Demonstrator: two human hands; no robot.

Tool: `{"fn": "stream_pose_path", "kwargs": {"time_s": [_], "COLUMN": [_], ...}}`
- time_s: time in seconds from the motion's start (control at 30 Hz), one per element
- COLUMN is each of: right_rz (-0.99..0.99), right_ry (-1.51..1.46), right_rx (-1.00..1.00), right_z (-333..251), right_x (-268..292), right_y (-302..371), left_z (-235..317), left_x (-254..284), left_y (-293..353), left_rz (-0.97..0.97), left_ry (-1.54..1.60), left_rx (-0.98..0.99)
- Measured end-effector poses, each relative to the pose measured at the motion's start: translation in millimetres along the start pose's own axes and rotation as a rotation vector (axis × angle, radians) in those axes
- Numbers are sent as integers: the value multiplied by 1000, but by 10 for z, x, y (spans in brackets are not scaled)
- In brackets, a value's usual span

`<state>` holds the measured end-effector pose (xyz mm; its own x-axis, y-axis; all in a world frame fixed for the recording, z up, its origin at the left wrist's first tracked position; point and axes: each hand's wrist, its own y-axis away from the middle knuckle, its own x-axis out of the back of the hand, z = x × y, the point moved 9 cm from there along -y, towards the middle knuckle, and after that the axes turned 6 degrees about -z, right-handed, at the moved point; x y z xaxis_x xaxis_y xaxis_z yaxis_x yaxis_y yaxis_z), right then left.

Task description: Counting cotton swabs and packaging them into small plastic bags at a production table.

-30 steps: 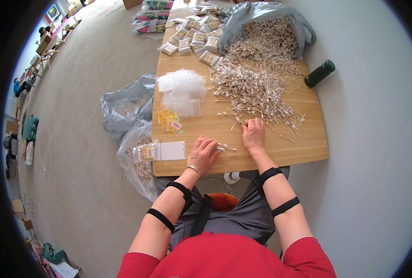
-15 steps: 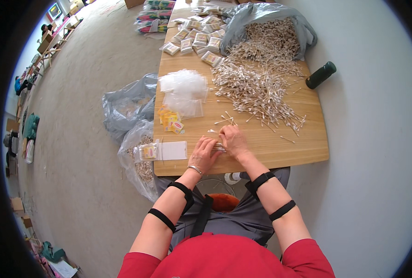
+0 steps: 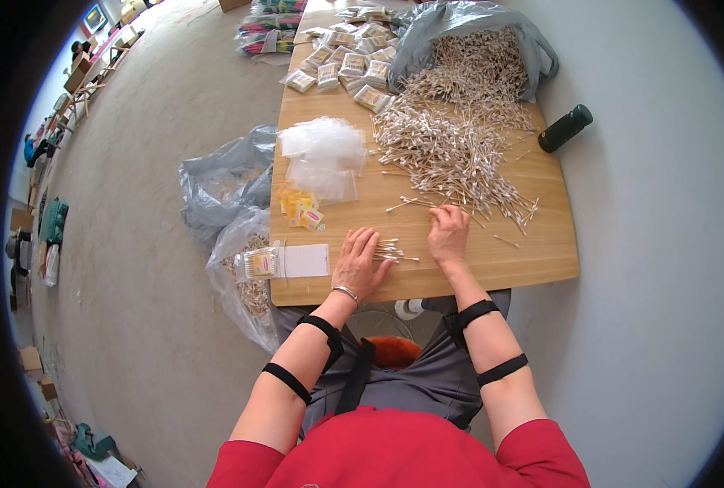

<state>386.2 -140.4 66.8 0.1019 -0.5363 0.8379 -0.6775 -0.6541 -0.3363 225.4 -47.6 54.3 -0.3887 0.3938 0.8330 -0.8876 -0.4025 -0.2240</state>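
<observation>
My left hand (image 3: 359,264) rests on the table near its front edge, thumb and fingers closed round a small bunch of cotton swabs (image 3: 388,251) whose tips stick out to the right. To the right of it, my right hand (image 3: 449,234) has its fingertips pinched together on a cotton swab (image 3: 413,201) at the near edge of the heap. The big loose heap of cotton swabs (image 3: 460,154) spreads from a grey plastic bag (image 3: 541,57). Left of my left hand lie a white card (image 3: 307,261) and a clear packet of swabs (image 3: 260,263).
Clear empty bags (image 3: 321,150) and yellow printed cards (image 3: 301,211) lie at the table's left. Filled packets (image 3: 351,65) are piled at the far left. A dark green bottle (image 3: 565,128) stands near the wall on the right. Plastic bags (image 3: 232,183) sit beside the table.
My right hand has moved right and away from the left hand, to the heap's near edge. The bunch by my left hand now shows more. The loose swabs nearby have shifted.
</observation>
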Motion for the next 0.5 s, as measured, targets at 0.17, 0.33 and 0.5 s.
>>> {"fn": "stream_pose_path", "kwargs": {"time_s": [0.17, 0.33, 0.5], "right_rz": [86, 33, -29], "right_ry": [-412, -799, -1091], "right_rx": [-334, -221, -246], "right_z": [133, -399, -593], "right_x": [-110, -428, -577], "right_y": [455, 602, 562], "left_z": [-2, -45, -82], "left_x": [45, -7, 35], "left_y": [7, 8, 46], "left_rz": [13, -25, 41], "left_ry": [82, 179, 193], "left_rx": [7, -18, -74]}}
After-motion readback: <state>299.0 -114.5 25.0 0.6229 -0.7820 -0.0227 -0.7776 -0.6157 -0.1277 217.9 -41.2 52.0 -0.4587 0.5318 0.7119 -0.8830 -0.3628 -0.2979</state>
